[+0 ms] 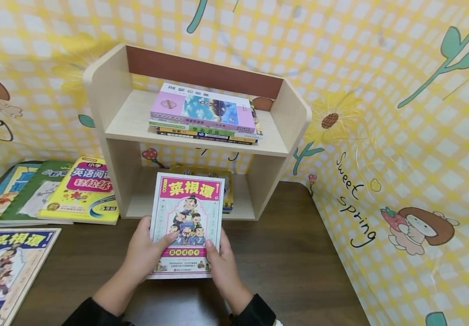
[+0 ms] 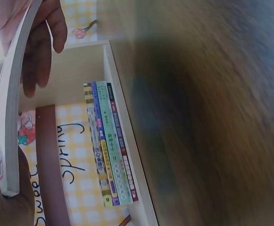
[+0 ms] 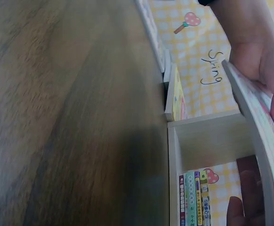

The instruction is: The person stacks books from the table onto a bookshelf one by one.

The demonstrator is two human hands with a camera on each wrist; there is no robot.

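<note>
Both hands hold a book (image 1: 187, 199) with a pink title band and cartoon figures on its cover, in front of the shelf. The left hand (image 1: 146, 246) grips its left edge, thumb on the cover. At the lower right edge, the right hand (image 1: 222, 258) grips it the same way, thumb on top and fingers behind. In the left wrist view the book (image 2: 9, 108) is seen along its edge, with fingers beneath. A small wooden bookshelf (image 1: 116, 108) stands behind it. Its lower level holds a stack of books (image 2: 111, 146), partly hidden in the head view by the held book.
On the upper shelf lies another stack of books (image 1: 206, 111), a pink and white one on top. Several workbooks (image 1: 81, 190) lie left of the shelf on the dark wooden table (image 1: 299, 262). A blue-banded book (image 1: 2, 271) lies at the front left. Yellow checked cloth (image 1: 401, 149) surrounds the table.
</note>
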